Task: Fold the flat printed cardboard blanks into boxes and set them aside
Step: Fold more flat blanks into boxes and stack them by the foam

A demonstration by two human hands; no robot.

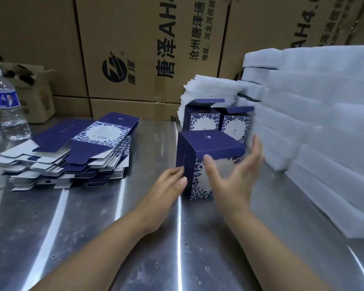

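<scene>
Setting: A steel table (93, 227) runs up to a wall of big brown cartons (135, 49). A water bottle (6, 106) stands at the far left.
Supply: A fanned stack of flat blanks (76, 156) lies on the left of the table, probably kept there so the next one is an easy reach.
Box: A folded box (206, 141) stands upright mid-table with its top flap down. It is just in front of two finished boxes (200, 120) whose lids stand open.
Left hand: The left hand (166, 192) has straight fingers, with the tips against the box's dark left side, seemingly to steady or nudge it.
Right hand: The right hand (237, 181) is spread wide, palm turned toward the box's right side. Blur hides whether it touches.
Foam: White foam sheets (324, 101) are piled along the right, beside the finished boxes.
Stage: The box looks formed, and the hands on either side suggest it is being placed with the others.
</scene>
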